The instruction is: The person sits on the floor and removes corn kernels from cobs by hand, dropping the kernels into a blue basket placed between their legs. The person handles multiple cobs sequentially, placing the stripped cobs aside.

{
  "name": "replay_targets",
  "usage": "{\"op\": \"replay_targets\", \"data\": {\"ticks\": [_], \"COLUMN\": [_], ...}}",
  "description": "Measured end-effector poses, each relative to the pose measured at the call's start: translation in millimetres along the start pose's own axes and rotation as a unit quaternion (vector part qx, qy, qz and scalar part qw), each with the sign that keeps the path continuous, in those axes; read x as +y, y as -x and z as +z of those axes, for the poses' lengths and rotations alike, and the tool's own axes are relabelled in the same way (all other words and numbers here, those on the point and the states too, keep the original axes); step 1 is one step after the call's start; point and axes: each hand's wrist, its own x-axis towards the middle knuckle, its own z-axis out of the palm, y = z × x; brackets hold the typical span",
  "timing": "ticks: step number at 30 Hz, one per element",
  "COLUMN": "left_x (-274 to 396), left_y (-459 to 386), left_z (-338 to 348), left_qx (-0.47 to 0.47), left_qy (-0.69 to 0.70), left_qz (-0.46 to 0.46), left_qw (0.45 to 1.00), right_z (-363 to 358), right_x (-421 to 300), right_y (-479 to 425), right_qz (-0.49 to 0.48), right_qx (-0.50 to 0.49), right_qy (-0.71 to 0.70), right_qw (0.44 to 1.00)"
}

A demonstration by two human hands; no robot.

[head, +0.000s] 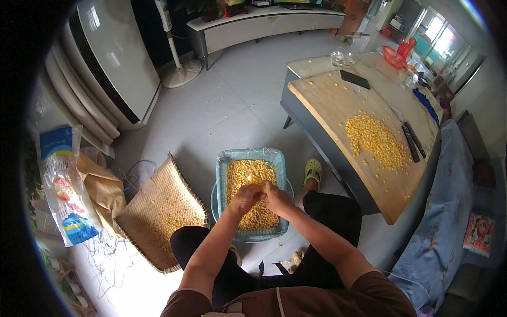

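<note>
My left hand (246, 197) and my right hand (276, 199) meet above a green plastic basket (282, 170). Between them they grip a pale yellow corn cob (254, 180), mostly covered by the fingers. Loose corn kernels (257, 218) fill much of the basket below, which stands inside a wider round basin (214, 202) on the floor. To the left a woven bamboo tray (146, 206) leans at a tilt, with more kernels gathered low in it.
A low table on the right bears a wooden board (328, 107) with a heap of kernels (376, 138), a phone (355, 79) and remote controls (410, 142). A printed plastic sack (65, 190) stands at left. Several cobs (297, 257) lie on the floor near my legs.
</note>
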Motion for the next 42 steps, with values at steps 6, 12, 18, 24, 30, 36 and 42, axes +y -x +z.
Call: {"op": "replay_targets", "data": {"ticks": [6, 12, 18, 24, 30, 36, 42], "left_x": [11, 32, 26, 1, 3, 8, 4], "left_y": [-3, -1, -2, -4, -1, 0, -2], "left_z": [1, -1, -1, -12, -4, -3, 1], "left_qx": [0.025, 0.036, 0.033, 0.007, -0.038, 0.021, 0.029], "left_qy": [0.137, 0.178, 0.175, 0.194, 0.023, 0.154, 0.122], "left_qz": [-0.154, -0.102, -0.124, -0.127, -0.043, -0.132, -0.131], "left_qw": [0.978, 0.978, 0.976, 0.973, 0.998, 0.979, 0.983], "right_z": [-1, -29, -15, -13, 14, -31, 16], "right_x": [5, -4, -3, -10, 10, -15, 10], "right_y": [1, -3, 0, 5, 3, 3, 1], "right_qz": [-0.049, 0.034, -0.049, -0.042, -0.07, 0.078, -0.075], "right_qx": [0.029, -0.107, -0.017, -0.042, 0.025, -0.141, 0.036], "right_qy": [-0.02, -0.339, -0.086, -0.048, -0.04, -0.233, -0.042], "right_qw": [0.998, 0.934, 0.995, 0.997, 0.996, 0.959, 0.996]}}
